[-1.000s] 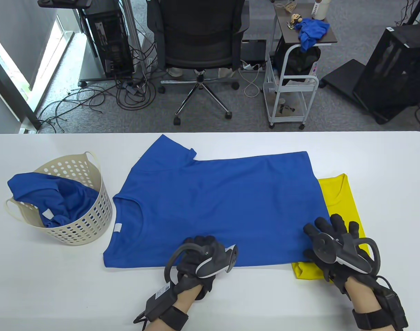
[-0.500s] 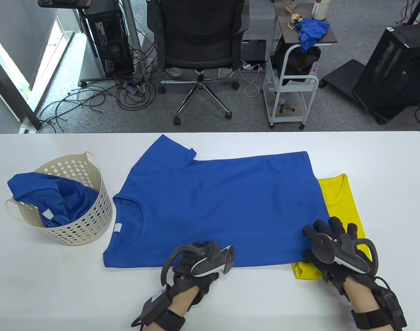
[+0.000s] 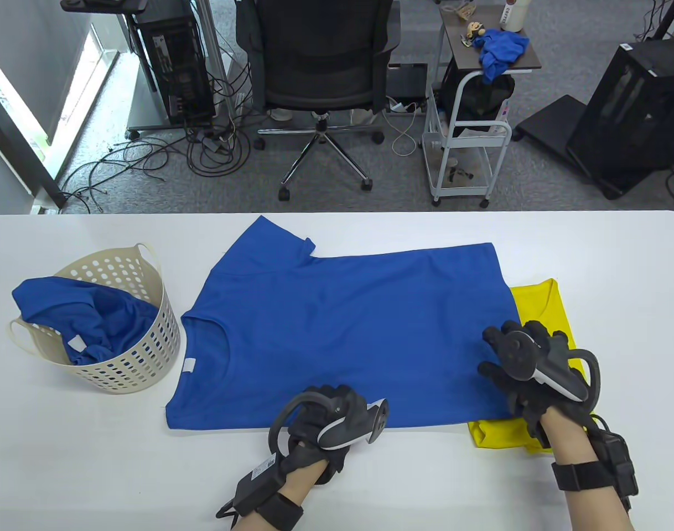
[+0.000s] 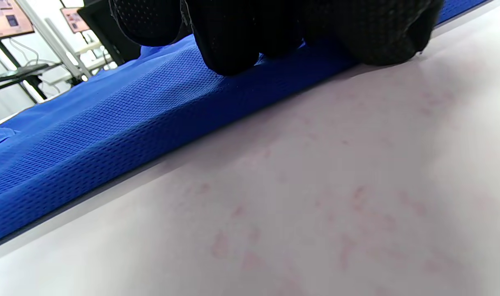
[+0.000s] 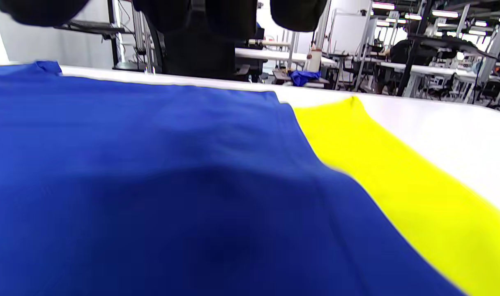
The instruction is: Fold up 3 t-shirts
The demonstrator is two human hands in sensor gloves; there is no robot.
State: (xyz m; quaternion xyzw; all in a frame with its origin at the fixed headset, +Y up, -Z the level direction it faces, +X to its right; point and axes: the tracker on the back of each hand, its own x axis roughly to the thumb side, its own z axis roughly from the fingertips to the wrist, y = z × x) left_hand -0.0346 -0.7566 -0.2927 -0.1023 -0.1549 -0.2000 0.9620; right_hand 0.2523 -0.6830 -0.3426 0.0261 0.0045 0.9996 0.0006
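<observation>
A blue t-shirt [image 3: 342,332] lies spread flat across the middle of the white table [image 3: 93,470], collar to the left. A yellow t-shirt [image 3: 543,310] lies partly under its right end. My left hand [image 3: 327,399] is curled at the shirt's near edge; in the left wrist view its fingertips [image 4: 233,49] press on the blue fabric [image 4: 89,131], thumb at the edge. My right hand [image 3: 509,354] is spread over the shirt's near right corner. In the right wrist view its fingers hang above the blue fabric [image 5: 151,164] and the yellow shirt [image 5: 397,176].
A cream perforated basket [image 3: 149,343] stands at the left with another blue shirt [image 3: 82,315] in it. Beyond the table's far edge stand an office chair [image 3: 320,61] and a small cart [image 3: 464,149].
My right hand has moved away from the near edge, up along the blue shirt's right end. My left hand drew back a little, then returned to the near edge.
</observation>
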